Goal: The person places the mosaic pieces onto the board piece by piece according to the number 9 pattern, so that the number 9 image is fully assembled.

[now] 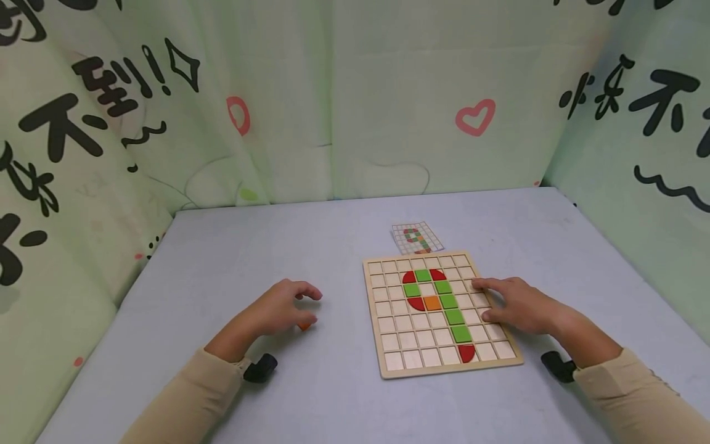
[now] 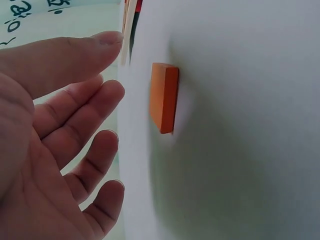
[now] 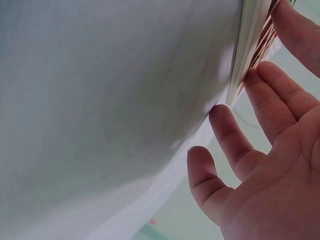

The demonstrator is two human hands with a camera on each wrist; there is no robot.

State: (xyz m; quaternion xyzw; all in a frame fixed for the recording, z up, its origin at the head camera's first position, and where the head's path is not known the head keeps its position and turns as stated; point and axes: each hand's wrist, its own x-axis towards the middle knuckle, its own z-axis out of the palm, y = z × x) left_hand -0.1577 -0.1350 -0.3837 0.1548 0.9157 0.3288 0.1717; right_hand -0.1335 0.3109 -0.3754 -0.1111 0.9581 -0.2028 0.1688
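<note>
My left hand [image 1: 281, 308] hovers just above the table with its fingers loosely bent and nothing between them. Close by it an orange square tile [image 2: 164, 98] lies flat on the white surface; in the head view the thumb partly covers it. To the right is a wooden grid board [image 1: 395, 374] bearing green, red and orange pieces in a hooked shape. Fingertips of my right hand [image 1: 524, 302] rest on the right side of this board, thumb and fingers relaxed. In the right wrist view, the fingers [image 3: 272, 100] touch along the board's wooden edge.
Behind the board lies a small pattern card [image 1: 416, 237] with a similar coloured hook on a grid. The white table [image 1: 266, 246] ends at a pale green curtain [image 1: 388, 80] with black writing, which encloses the back and sides.
</note>
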